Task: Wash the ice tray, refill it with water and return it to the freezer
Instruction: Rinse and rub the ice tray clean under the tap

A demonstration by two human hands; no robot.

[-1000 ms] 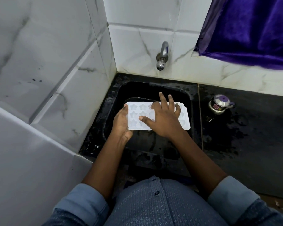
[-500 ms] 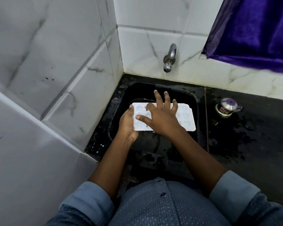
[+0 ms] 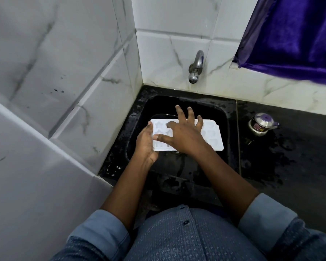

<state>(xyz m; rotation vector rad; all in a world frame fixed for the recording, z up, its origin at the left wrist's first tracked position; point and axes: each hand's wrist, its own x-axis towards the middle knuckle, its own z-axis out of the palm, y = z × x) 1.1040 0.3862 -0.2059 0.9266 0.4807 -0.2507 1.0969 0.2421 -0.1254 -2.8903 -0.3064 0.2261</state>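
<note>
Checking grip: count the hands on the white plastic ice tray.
2. The left hand grips the left end of the white plastic ice tray; the right hand lies flat on it.

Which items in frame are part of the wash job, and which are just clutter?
In the job: white plastic ice tray, gripped by left hand, flat right hand on top; black sink; metal wall tap.
Lying about: small steel pot with purple lid; purple cloth.

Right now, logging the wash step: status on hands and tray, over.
Left hand grips end of ice tray, over sink. Right hand flat on it, fingers spread. Tap not running; nothing blocking.
</note>
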